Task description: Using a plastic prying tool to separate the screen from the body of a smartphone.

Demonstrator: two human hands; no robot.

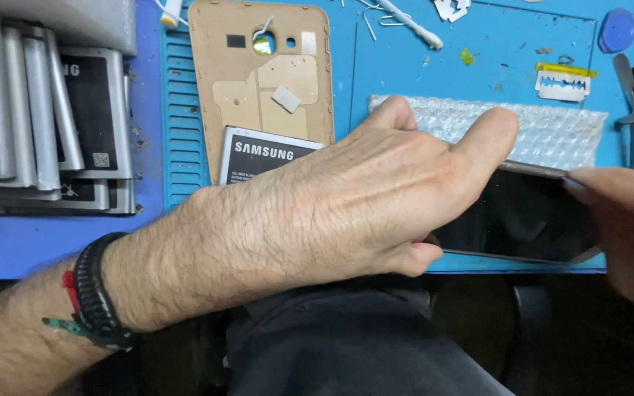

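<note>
Our left hand [376, 198] reaches across, thumb and fingers curled closed. Our right hand [625, 213] pinches opposite it, fingertips together.

Phone [522, 220], held between both hands: dark glass, apparently a silver edge. Beyond the grip: blue mat [420, 66]; gold-tan back cover [258, 81]; black battery [258, 158] with white lettering; whitish bubble wrap [552, 128]; black braided bracelet [97, 293].
</note>
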